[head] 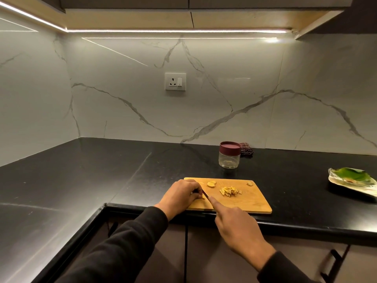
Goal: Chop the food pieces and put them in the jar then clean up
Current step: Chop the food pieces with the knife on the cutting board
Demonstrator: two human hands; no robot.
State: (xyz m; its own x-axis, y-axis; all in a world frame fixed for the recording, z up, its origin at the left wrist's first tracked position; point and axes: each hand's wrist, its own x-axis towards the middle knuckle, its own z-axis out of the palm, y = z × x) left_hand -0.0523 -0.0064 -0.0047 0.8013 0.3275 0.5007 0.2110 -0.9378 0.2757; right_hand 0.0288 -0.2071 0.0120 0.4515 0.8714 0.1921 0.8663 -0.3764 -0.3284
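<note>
Fingers, left hand [182, 196]: curled down over a small food piece at the near-left part of the board, pinning it; the piece itself is almost wholly hidden under the fingertips.
Fingers, right hand [237, 226]: wrapped round a knife handle, forefinger stretched straight along the back of the blade; the handle is hidden inside the hand.
Worktop [102, 170]: black stone, L-shaped, running along the back wall and down the left side; its front edge passes just under the board.
Chopping board [251, 199]: pale wood, lying flat at the front edge of the worktop, its near long side just about on that edge.
Foil plate [353, 183]: at the right edge of the worktop, well apart from the board, with a green leaf lying in it.
Jar [229, 157]: clear glass with a maroon lid on, standing upright behind the board, toward the back of the worktop; a few pale bits show at its bottom.
Cloth [246, 149]: dark checked, bunched just behind the jar on its right.
Chopped strips [230, 190]: small yellow heap in the middle of the board.
Slices [211, 184]: near the board's far edge, left of middle.
Scrap [249, 183]: lone bit near the board's far-right corner.
Knife [205, 195]: only a short dark length of blade shows between the two hands, tip by the left fingertips.
</note>
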